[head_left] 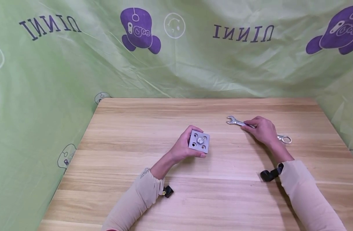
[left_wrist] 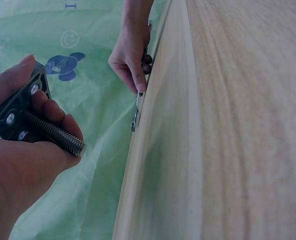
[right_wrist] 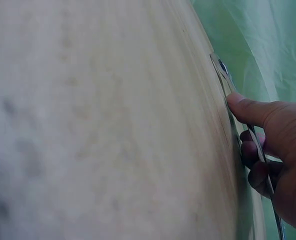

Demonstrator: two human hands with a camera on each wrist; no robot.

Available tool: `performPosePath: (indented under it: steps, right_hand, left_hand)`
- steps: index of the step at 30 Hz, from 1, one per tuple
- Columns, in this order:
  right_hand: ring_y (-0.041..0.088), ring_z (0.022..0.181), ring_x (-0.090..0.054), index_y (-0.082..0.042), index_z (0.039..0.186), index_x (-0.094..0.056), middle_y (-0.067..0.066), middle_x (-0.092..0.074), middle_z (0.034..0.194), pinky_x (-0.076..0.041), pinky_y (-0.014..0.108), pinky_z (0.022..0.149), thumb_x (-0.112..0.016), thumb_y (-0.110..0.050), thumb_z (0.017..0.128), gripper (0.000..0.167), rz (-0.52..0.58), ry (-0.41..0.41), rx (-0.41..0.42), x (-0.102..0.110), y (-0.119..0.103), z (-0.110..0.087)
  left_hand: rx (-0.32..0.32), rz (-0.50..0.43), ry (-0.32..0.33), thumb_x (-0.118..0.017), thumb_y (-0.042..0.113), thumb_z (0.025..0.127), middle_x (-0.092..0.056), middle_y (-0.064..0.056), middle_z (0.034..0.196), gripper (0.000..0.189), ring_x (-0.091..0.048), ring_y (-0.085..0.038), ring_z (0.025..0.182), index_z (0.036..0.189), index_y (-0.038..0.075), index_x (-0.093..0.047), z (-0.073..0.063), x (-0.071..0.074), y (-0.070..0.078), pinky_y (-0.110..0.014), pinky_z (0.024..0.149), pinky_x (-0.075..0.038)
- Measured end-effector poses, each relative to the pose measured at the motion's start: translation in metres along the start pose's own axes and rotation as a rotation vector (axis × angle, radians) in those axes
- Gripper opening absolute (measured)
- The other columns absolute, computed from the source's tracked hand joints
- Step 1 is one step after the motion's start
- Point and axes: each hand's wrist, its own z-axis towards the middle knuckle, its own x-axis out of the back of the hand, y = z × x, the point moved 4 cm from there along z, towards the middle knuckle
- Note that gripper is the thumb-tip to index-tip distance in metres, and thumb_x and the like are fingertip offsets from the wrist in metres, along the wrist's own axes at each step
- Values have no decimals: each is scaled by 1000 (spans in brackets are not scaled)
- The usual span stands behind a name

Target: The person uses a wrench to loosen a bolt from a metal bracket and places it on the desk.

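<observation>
My left hand (head_left: 180, 147) grips a square grey metal plate (head_left: 196, 148) by its edges, above the table. Holes sit at the plate's corners, and a hex bolt head (head_left: 200, 140) stands at its centre. From the plate's other side the threaded bolt shank (left_wrist: 58, 134) sticks out past the curled fingers in the left wrist view. To the right, my right hand (head_left: 263, 130) pinches a combination wrench (head_left: 235, 121) around its middle, close to the tabletop. Its open end points left, its ring end right; the hand hides part of the handle. Thumb and fingers close on the wrench (right_wrist: 222, 69) in the right wrist view.
A wood-grain table (head_left: 121, 128) spreads beneath both hands. Green printed cloth (head_left: 176, 70) hangs behind it and along both sides. Small black cameras (head_left: 269, 175) are strapped at both wrists.
</observation>
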Motion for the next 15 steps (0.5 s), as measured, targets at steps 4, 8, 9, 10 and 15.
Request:
performPosePath:
  steps: [4,8,9,10,15]
  right_hand:
    - [31,76,-61,-4,111,-75,21,-71,95,-42,37,62,-77,-26,87,32,-30,11,-10,1,-1,-2]
    - [29,71,-60,-6,110,-76,19,-71,93,-39,33,55,-77,-28,87,32,-81,25,-1,2,-3,-2]
    - [29,70,-60,-7,110,-76,19,-72,93,-38,32,54,-77,-29,87,32,-94,28,2,3,-3,-3]
    - [28,69,-60,-7,110,-76,19,-72,92,-37,31,52,-77,-29,87,32,-105,31,5,3,-3,-3]
    - [27,67,-58,-9,112,-76,17,-71,91,-35,30,51,-76,-32,88,33,-123,38,-7,2,-1,-5]
  left_hand:
    - [1,-5,-2,-76,-18,66,-58,-21,114,77,-63,-7,90,131,-1,-39,0,0,0,-22,79,-55]
    - [-2,-7,0,-76,-18,65,-58,-21,113,77,-64,-7,89,131,-1,-39,0,0,-1,-21,78,-55]
    - [-2,-7,0,-76,-18,65,-58,-21,113,77,-64,-7,88,131,-1,-39,0,0,-1,-21,78,-55]
    - [-2,-7,1,-76,-18,65,-58,-21,113,77,-64,-7,88,131,-1,-39,0,0,-1,-21,78,-55]
    - [3,-16,0,-76,-18,65,-59,-17,111,77,-64,-7,88,131,-1,-39,1,0,-2,-21,78,-56]
